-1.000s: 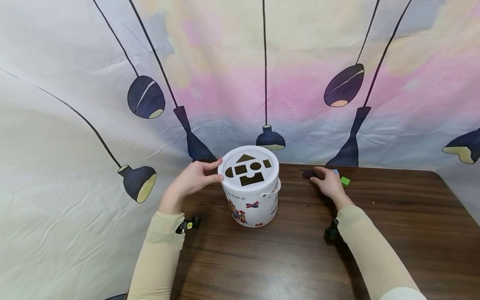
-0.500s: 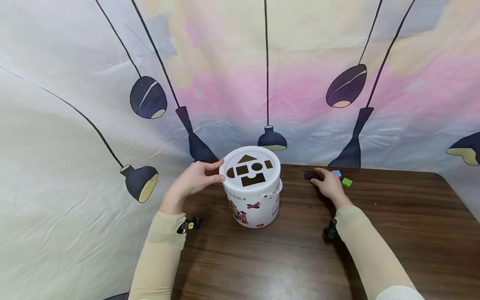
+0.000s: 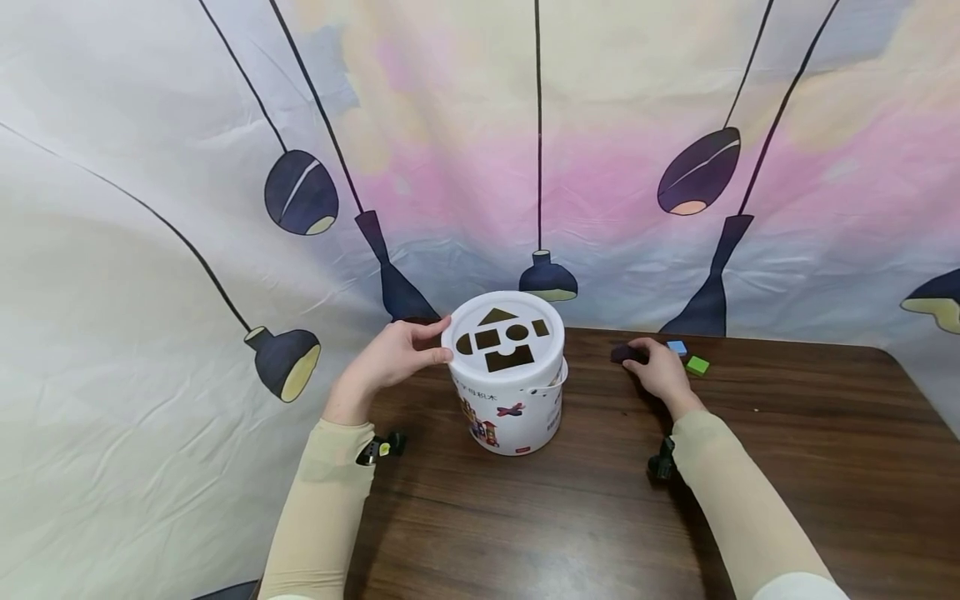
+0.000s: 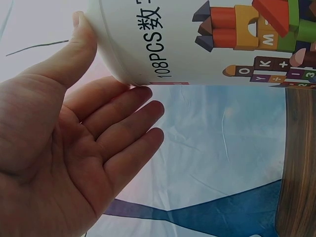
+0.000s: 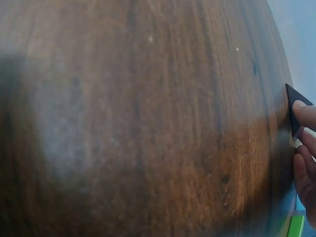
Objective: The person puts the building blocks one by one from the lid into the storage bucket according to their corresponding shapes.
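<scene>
A white lidded bucket (image 3: 502, 408) with printed toy blocks on its side stands upright on the table. Its lid (image 3: 476, 318) has several shaped cutouts. My left hand (image 3: 390, 358) touches the lid's left edge with thumb and forefinger; in the left wrist view the other fingers stretch out straight beside the bucket. Over by the table's back edge, my right hand (image 3: 660, 371) pinches a dark triangular block (image 5: 293, 111) between thumb and fingers. A blue block (image 3: 677, 347) and a green block (image 3: 697, 366) lie just right of that hand.
The brown wooden table (image 3: 555, 517) runs back to a hanging cloth (image 3: 600, 167) printed with lamps. A white handle (image 3: 551, 383) hangs on the bucket's right side. Small wrist cameras sit on both forearms.
The right hand has shifted slightly left, so more of the blue block shows. The left hand stays at the lid, and the head view has turned a little.
</scene>
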The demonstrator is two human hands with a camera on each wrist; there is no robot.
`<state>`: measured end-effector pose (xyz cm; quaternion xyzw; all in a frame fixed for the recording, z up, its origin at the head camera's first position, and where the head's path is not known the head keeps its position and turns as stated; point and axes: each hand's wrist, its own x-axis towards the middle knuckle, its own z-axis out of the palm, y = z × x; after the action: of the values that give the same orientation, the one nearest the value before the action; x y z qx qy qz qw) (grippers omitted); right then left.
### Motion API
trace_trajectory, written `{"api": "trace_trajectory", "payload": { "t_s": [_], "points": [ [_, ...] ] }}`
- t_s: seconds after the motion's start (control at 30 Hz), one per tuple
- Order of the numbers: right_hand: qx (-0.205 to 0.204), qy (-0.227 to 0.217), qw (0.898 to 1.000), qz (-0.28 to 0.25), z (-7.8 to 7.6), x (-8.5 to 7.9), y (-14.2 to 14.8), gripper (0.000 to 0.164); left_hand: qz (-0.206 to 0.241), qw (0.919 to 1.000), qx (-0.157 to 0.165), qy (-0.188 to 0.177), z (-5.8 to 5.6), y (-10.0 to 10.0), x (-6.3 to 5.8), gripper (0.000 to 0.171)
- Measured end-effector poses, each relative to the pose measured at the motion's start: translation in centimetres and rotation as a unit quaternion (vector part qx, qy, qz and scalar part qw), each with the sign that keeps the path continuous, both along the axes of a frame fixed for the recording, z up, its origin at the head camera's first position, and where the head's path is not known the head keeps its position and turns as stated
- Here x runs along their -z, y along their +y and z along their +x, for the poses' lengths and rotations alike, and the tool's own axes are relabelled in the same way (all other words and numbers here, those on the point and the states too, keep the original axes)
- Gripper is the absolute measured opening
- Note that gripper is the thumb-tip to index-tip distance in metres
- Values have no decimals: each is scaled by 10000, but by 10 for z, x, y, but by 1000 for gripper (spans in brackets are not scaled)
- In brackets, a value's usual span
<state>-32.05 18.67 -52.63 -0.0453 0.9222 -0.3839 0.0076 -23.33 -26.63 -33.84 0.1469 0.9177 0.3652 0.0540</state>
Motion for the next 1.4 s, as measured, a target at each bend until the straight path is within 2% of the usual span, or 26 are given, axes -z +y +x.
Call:
{"api": "trace_trajectory", "payload": {
  "t_s": [0.23, 0.5, 0.77, 0.93, 1.07, 1.17, 1.4],
  "points": [
    [-157, 143, 9997, -104, 2, 1, 2, 48, -42, 9999, 69, 59, 1, 0, -1, 68],
    [-265, 399, 9969, -630, 9, 0, 13, 51, -18, 10000, 50, 27, 0, 1, 0, 66],
    [-261, -69, 9883, -1504, 15, -2, 23, 53, 23, 10000, 29, -47, 0, 0, -1, 66],
    [-149, -412, 9808, -1900, 18, -5, 23, 62, 26, 10000, 1, -65, 1, 0, -1, 65],
    [-184, -536, 9804, -1888, 20, -6, 23, 68, 46, 10000, -3, -45, 1, 0, -1, 65],
    [-282, -411, 9839, -1713, 22, -7, 21, 66, 62, 10000, 0, -45, 1, 0, -1, 65],
    [-645, 485, 9902, -1141, 26, -17, 12, 56, 31, 10000, 0, -25, 1, 1, -1, 65]
  ]
}}
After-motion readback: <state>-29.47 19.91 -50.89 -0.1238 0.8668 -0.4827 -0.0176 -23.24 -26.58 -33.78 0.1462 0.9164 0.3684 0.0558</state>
